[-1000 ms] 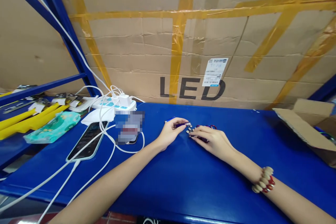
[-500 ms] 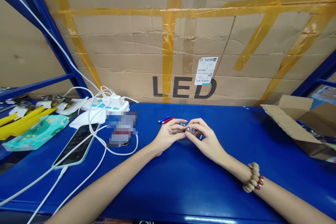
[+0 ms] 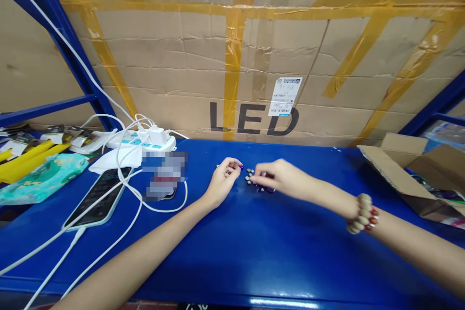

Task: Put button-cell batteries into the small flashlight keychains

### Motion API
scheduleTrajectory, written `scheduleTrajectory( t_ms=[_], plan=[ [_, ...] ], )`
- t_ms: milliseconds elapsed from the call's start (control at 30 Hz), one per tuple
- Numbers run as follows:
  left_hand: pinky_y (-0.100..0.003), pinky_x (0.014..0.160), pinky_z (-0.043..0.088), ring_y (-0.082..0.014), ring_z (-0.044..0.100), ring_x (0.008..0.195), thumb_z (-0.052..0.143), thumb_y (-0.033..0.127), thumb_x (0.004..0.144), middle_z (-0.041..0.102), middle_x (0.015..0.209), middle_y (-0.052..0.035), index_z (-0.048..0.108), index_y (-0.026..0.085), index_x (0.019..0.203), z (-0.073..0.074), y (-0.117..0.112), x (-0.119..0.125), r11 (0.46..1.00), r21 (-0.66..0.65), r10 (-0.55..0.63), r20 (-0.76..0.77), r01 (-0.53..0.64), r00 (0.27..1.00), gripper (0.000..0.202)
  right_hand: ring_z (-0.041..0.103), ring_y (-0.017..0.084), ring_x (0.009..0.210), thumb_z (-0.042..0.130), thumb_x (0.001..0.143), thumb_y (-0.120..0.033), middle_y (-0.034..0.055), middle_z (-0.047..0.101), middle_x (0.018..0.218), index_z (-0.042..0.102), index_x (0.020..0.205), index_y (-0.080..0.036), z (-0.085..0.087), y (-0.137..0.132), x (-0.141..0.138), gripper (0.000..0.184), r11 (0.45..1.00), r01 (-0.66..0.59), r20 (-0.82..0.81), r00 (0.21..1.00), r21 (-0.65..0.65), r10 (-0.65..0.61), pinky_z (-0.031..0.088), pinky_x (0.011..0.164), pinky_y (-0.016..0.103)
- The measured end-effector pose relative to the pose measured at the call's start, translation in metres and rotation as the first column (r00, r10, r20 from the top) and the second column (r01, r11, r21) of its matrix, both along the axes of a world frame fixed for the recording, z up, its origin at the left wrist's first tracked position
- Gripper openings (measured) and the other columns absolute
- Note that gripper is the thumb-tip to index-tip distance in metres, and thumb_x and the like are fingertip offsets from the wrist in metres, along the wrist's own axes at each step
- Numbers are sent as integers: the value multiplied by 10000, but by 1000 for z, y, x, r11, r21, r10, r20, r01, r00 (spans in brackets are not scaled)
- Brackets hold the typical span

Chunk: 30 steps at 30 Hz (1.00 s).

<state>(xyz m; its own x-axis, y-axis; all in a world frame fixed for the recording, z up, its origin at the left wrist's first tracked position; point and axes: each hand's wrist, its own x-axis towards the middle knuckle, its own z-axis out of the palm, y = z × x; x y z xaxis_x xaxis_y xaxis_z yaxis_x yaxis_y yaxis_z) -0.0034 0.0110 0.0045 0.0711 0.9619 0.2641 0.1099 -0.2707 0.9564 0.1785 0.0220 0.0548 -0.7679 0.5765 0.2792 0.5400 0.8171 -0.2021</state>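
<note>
Right hand [image 3: 274, 174] clear of part-filled carton [image 3: 399, 180]

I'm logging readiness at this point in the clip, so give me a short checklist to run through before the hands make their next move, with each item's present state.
1. Left hand holds the purple piece: ok, a purple end shows at its grip.
2. Right hand has a firm hold: cannot tell, it is blurred and hides what it may hold.
3. Small shiny bits in sight between the hands: ok.
4. Those bits loose rather than attached to something: cannot tell, too small.
5. White cables clear of both hands: ok, they lie to the left.
6. Bead bracelet clear of the bits: ok, it sits at the right wrist.
</note>
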Motion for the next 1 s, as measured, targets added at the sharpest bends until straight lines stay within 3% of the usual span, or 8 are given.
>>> scheduleTrajectory(
  t_ms=[300, 367, 433, 600, 700, 800, 900, 1000],
  plan=[
    [-220, 633, 390, -111, 477, 676, 459, 206, 805, 537, 814, -14, 519, 167, 834, -3, -1, 1, 997, 83, 11, -80, -4, 997, 78, 561, 101, 478, 449, 870, -405, -24, 643, 553, 614, 669, -207, -16, 2, -14, 327, 957, 274, -112, 958, 91, -264, 292, 461, 195],
    [-217, 625, 390, -107, 476, 662, 449, 200, 813, 532, 796, -8, 512, 168, 832, -2, -3, 1, 995, 104, 20, -83, -11, 996, 72, 564, 104, 496, 411, 883, -420, -12, 650, 581, 617, 683, -201, -22, -1, -13, 361, 942, 335, -167, 931, 32, -325, 310, 482, 199],
    [-212, 609, 392, -102, 478, 642, 439, 191, 819, 528, 769, -1, 505, 169, 822, 0, -5, 1, 992, 125, 30, -87, -19, 996, 70, 578, 107, 531, 452, 859, -423, -16, 669, 641, 620, 691, -207, -27, -4, -10, 321, 964, 247, -120, 959, -98, -258, 329, 499, 197],
    [-227, 607, 396, -107, 489, 618, 412, 148, 810, 530, 739, 11, 505, 183, 830, -2, -6, -2, 980, 173, 142, -263, -99, 954, 101, 543, 117, 501, 449, 830, -498, -11, 606, 566, 606, 674, -190, -29, -2, 2, 379, 886, 320, -298, 856, -336, -423, 364, 500, 217],
    [-264, 664, 406, -146, 518, 724, 474, 129, 746, 530, 799, 0, 526, 200, 839, -10, -2, -5, 964, 229, 235, -503, -134, 832, 128, 460, 94, 422, 442, 822, -521, -34, 481, 461, 605, 685, -167, -27, 2, 6, 413, 820, 231, -406, 778, -523, -479, 340, 450, 215],
    [-276, 686, 413, -158, 526, 754, 476, 101, 721, 544, 798, -12, 559, 195, 803, -14, -1, -4, 969, 246, 174, -604, -25, 778, 150, 351, 59, 378, 442, 815, -525, -58, 414, 467, 613, 800, -154, -30, 3, 3, 408, 683, 22, -487, 685, -730, -542, 264, 389, 195],
    [-254, 635, 419, -129, 504, 647, 508, 126, 725, 563, 757, -6, 562, 178, 894, -11, -4, 0, 966, 240, 51, -544, 97, 838, 185, 384, 52, 443, 523, 774, -497, -27, 509, 631, 583, 967, -167, -36, -2, -6, 387, 535, -158, -507, 615, -830, -604, 232, 369, 172],
    [-227, 589, 414, -118, 514, 629, 495, 262, 800, 574, 746, -5, 542, 167, 949, -3, -9, 4, 974, 197, -34, -357, 111, 934, 183, 449, 71, 536, 617, 716, -450, -22, 535, 666, 546, 1021, -177, -38, -8, -16, 415, 520, -176, -511, 594, -836, -621, 291, 398, 160]
  ],
)
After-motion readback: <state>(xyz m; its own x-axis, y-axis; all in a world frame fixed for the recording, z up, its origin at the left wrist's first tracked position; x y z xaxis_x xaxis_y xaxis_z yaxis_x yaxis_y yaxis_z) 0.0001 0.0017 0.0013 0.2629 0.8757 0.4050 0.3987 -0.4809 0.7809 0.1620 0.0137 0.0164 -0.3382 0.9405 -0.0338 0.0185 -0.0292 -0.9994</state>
